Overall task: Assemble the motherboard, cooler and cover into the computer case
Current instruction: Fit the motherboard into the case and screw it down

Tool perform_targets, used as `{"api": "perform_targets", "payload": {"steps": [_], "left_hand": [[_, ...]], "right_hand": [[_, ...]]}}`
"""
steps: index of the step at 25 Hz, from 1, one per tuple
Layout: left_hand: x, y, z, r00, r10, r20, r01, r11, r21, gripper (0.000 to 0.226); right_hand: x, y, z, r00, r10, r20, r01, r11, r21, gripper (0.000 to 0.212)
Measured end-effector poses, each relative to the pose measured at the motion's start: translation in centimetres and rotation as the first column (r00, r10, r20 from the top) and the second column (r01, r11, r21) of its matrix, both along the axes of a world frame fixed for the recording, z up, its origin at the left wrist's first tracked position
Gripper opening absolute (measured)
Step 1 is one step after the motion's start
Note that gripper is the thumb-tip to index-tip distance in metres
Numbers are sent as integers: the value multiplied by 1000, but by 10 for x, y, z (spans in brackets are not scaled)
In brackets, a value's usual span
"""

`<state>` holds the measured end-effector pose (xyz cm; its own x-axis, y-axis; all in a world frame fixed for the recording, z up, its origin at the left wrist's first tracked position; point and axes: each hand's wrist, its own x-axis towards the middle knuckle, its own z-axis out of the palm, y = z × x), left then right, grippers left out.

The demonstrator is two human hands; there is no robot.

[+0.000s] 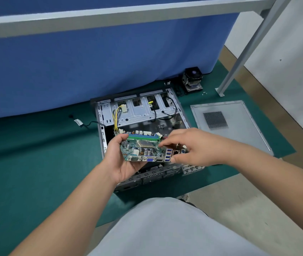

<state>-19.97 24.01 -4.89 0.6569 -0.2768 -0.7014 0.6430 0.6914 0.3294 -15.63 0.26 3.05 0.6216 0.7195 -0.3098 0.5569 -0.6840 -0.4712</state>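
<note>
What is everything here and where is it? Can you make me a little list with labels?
holding: left hand and right hand grip the motherboard by its two ends
motherboard place: held over the open computer case, not seated yet
case: lying on the green mat, loose cables inside
cover: flat on the mat, right of the case
cooler: on the mat behind the case, by the blue cloth
done so far: nothing fitted yet

A green mat [36, 163] covers the floor beneath a blue cloth [91, 61] hanging from a metal frame [110, 15], whose grey leg [239, 67] stands beside the white wall [294, 52].
</note>
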Motion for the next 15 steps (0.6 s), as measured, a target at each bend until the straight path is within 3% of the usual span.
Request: {"api": "perform_targets", "payload": {"steps": [5,10,13,15], "left_hand": [[11,-10,-13,1000,5,-28,-6,999,-47,65],[13,12,-23,1000,-30,1,30,999,-32,60],[20,30,-25,993,-117,5,107,930,352,47],[28,38,-28,981,-186,56,101,737,668,34]], "right_hand": [[12,0,-24,998,-49,-46,47,998,-41,43],[25,0,-53,995,-86,-40,82,993,-87,43],[29,0,-69,995,-95,-39,91,991,-102,42],[30,4,-77,995,-99,-32,95,989,-111,43]]}}
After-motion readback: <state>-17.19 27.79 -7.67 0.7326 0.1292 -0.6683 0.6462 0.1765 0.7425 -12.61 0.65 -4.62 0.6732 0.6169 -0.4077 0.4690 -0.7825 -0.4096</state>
